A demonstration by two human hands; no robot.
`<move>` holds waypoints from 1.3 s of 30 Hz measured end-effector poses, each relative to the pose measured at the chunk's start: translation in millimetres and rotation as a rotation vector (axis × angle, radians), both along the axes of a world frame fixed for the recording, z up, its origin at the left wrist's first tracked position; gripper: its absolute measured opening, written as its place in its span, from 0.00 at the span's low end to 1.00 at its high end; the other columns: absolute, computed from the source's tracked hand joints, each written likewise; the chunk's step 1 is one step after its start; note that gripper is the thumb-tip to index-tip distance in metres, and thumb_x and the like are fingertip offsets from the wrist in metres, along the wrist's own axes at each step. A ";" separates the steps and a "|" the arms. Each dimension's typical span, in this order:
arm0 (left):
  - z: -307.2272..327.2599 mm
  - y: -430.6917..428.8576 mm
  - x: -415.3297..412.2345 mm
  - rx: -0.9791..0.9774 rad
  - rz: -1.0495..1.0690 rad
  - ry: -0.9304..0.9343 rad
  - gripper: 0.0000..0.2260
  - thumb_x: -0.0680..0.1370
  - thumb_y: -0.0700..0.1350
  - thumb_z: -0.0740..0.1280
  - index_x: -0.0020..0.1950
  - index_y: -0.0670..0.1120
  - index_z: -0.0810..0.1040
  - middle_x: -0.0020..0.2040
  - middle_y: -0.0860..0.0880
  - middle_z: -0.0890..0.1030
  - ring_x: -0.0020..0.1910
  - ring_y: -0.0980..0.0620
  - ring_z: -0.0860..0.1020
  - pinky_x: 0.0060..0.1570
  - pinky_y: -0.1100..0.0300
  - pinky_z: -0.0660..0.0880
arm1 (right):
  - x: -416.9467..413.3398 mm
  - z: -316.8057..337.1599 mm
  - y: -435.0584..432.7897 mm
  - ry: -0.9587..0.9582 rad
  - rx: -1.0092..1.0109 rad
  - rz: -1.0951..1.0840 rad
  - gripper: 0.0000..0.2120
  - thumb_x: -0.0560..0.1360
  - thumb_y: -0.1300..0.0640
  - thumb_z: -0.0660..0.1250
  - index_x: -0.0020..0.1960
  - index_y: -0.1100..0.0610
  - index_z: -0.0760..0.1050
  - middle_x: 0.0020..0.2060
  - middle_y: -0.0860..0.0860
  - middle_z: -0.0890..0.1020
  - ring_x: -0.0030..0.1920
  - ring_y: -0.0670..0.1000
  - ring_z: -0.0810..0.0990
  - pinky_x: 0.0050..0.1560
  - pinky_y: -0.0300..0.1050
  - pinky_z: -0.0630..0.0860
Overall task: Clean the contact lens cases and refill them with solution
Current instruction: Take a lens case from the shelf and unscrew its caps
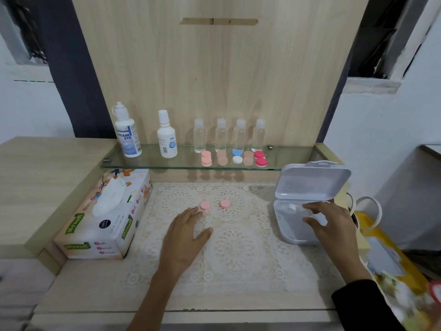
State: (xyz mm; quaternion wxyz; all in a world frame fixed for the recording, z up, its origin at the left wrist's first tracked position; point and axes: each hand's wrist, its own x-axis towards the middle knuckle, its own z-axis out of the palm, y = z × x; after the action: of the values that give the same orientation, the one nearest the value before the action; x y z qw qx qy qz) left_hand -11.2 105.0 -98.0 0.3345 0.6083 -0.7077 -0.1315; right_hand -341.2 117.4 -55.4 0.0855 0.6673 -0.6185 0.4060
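Note:
Two pink lens-case caps (205, 205) (225, 203) lie on the lace mat (238, 247). My left hand (186, 237) rests flat on the mat just below the left cap, fingers relaxed, possibly over a clear case part I cannot make out. My right hand (329, 223) reaches into the open white plastic box (312, 182), fingers curled around something pale and clear inside. Several closed lens cases (206, 158) (260, 158) and two solution bottles (127, 132) (167, 136) stand on the glass shelf (167, 163).
Several small clear bottles (229, 136) line the back of the shelf. A tissue box (105, 218) sits left of the mat. A yellow bag (391, 259) lies at the right edge. The wooden back panel rises behind the shelf.

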 end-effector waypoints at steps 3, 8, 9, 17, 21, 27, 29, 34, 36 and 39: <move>-0.8 -0.3 0.1 -0.004 0.001 0.005 0.25 0.76 0.59 0.65 0.69 0.47 0.72 0.72 0.53 0.68 0.72 0.55 0.63 0.72 0.55 0.60 | -1.3 -1.9 -2.1 0.068 -0.048 -0.004 0.17 0.61 0.69 0.80 0.46 0.58 0.83 0.39 0.54 0.83 0.43 0.60 0.80 0.49 0.45 0.66; -0.3 -0.1 0.4 0.009 -0.003 0.013 0.28 0.74 0.62 0.61 0.69 0.48 0.72 0.72 0.54 0.68 0.72 0.56 0.63 0.72 0.55 0.59 | -1.4 -3.8 -3.3 0.109 -0.066 0.000 0.16 0.60 0.70 0.80 0.45 0.59 0.83 0.39 0.54 0.84 0.43 0.60 0.81 0.49 0.45 0.66; -0.6 -0.4 0.5 0.006 -0.003 0.010 0.27 0.75 0.61 0.63 0.69 0.48 0.72 0.72 0.54 0.68 0.72 0.56 0.62 0.72 0.55 0.59 | -1.8 -4.5 -3.7 0.103 -0.053 0.001 0.16 0.60 0.69 0.80 0.45 0.58 0.83 0.38 0.53 0.83 0.42 0.60 0.81 0.49 0.46 0.67; -1.8 -1.5 0.3 0.012 -0.002 -0.001 0.25 0.76 0.58 0.65 0.70 0.48 0.71 0.72 0.54 0.67 0.72 0.57 0.61 0.73 0.54 0.59 | 14.1 4.5 0.7 -0.214 0.015 0.063 0.10 0.69 0.59 0.77 0.49 0.57 0.81 0.40 0.47 0.81 0.41 0.48 0.77 0.44 0.45 0.71; -1.5 -1.1 0.0 0.008 0.007 -0.012 0.24 0.77 0.56 0.65 0.70 0.48 0.71 0.73 0.54 0.66 0.73 0.57 0.61 0.73 0.55 0.58 | 51.5 10.9 4.4 -0.443 0.076 0.183 0.08 0.71 0.57 0.74 0.49 0.53 0.80 0.41 0.44 0.82 0.44 0.42 0.78 0.40 0.31 0.71; -2.0 -0.9 1.0 0.011 -0.007 -0.024 0.26 0.76 0.60 0.61 0.70 0.48 0.71 0.73 0.53 0.67 0.73 0.55 0.61 0.72 0.57 0.58 | 111.3 -13.0 -2.4 -0.388 0.294 0.403 0.08 0.71 0.50 0.72 0.49 0.51 0.81 0.46 0.43 0.81 0.49 0.43 0.78 0.49 0.42 0.75; -1.4 -0.7 1.2 0.017 -0.009 -0.039 0.30 0.73 0.63 0.56 0.70 0.48 0.71 0.72 0.53 0.68 0.72 0.55 0.62 0.71 0.59 0.58 | 126.9 -23.4 -4.9 -0.408 0.349 0.431 0.13 0.69 0.45 0.68 0.49 0.51 0.82 0.50 0.43 0.80 0.55 0.44 0.76 0.56 0.45 0.73; 0.2 0.9 2.0 0.033 -0.026 0.001 0.35 0.68 0.64 0.50 0.69 0.50 0.72 0.71 0.54 0.68 0.72 0.55 0.62 0.69 0.63 0.55 | 140.7 -40.6 -14.9 -0.330 0.457 0.394 0.25 0.67 0.32 0.61 0.53 0.48 0.81 0.68 0.49 0.73 0.73 0.49 0.63 0.69 0.48 0.63; -0.3 0.7 3.1 0.033 -0.051 0.031 0.32 0.67 0.62 0.52 0.68 0.51 0.73 0.70 0.54 0.69 0.72 0.54 0.63 0.70 0.62 0.55 | 139.8 -39.6 -15.7 -0.327 0.481 0.383 0.23 0.69 0.35 0.64 0.55 0.49 0.81 0.70 0.51 0.71 0.75 0.51 0.60 0.70 0.45 0.59; -2.7 -0.7 3.8 0.002 -0.087 0.074 0.25 0.69 0.61 0.57 0.62 0.55 0.77 0.68 0.53 0.73 0.70 0.52 0.66 0.71 0.55 0.59 | 140.7 -38.2 -14.9 -0.313 0.464 0.377 0.13 0.73 0.48 0.71 0.56 0.49 0.81 0.71 0.53 0.70 0.75 0.51 0.59 0.69 0.42 0.55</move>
State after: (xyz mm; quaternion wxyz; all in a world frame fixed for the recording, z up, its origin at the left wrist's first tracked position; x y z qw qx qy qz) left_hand -7.4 104.3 -100.7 0.3538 0.5721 -0.7205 -0.1687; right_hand -200.5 102.5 -93.6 -0.2412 0.7011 -0.5659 0.3606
